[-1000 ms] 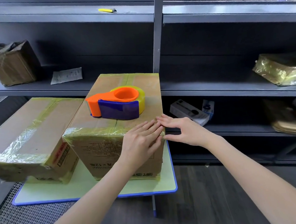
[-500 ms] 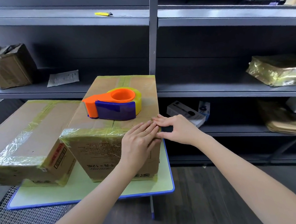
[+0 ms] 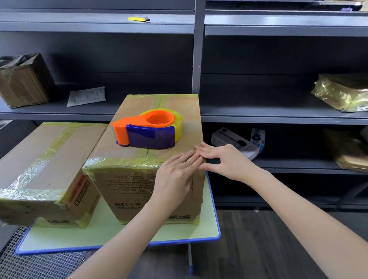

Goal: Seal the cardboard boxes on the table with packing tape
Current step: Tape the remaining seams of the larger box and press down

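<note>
Head view: your left hand (image 3: 176, 175) and right hand (image 3: 225, 161) press flat on the near corner of the right box (image 3: 125, 185), each grip apart, clasping nothing. Tape already bands it and the left box (image 3: 37, 159) on the surface (image 3: 120, 235) — little seems left but smoothing.

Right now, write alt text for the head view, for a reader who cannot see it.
A left hand and a right hand press flat on the near right top corner of a taped cardboard box that carries an orange and purple tape dispenser. A second taped box lies beside it on a small table.
</note>
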Action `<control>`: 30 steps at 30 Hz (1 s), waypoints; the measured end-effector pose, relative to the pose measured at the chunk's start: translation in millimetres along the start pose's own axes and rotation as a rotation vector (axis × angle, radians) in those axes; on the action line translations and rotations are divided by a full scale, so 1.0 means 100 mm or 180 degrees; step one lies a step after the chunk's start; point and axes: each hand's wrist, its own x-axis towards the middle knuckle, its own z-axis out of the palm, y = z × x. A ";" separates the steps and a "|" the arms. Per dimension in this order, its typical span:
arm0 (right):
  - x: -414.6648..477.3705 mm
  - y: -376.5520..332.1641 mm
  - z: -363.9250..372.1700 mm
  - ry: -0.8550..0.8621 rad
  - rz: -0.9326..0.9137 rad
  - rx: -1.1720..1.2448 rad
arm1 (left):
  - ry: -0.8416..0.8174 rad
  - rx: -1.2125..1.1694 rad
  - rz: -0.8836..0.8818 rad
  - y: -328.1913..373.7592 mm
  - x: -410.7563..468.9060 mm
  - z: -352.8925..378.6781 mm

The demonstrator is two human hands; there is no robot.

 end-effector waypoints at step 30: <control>0.27 -0.65 0.60 0.0106 -0.0372 -0.1457 | 0.0168 -0.0556 -0.1710 -1.24 -0.70 -0.94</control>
